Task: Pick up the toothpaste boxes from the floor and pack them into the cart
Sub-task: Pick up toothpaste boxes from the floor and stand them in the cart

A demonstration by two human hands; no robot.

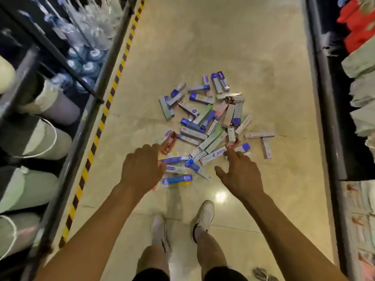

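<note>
Several toothpaste boxes (205, 122), blue, white, green and red, lie in a loose heap on the beige floor of the aisle. My left hand (142, 169) hangs over the near left edge of the heap, fingers bent downward above a blue box (174, 160); whether it touches a box I cannot tell. My right hand (239, 173) reaches toward the near right side with fingers spread, index tip close to a white and blue box (215, 155). Neither hand holds anything. No cart is in view.
A dark shelf (97, 94) with buckets and water bottles runs along the left, edged by a yellow and black floor stripe (101, 122). Another shelf (328, 110) with packaged goods lines the right. My feet in white shoes (203, 218) stand just before the heap.
</note>
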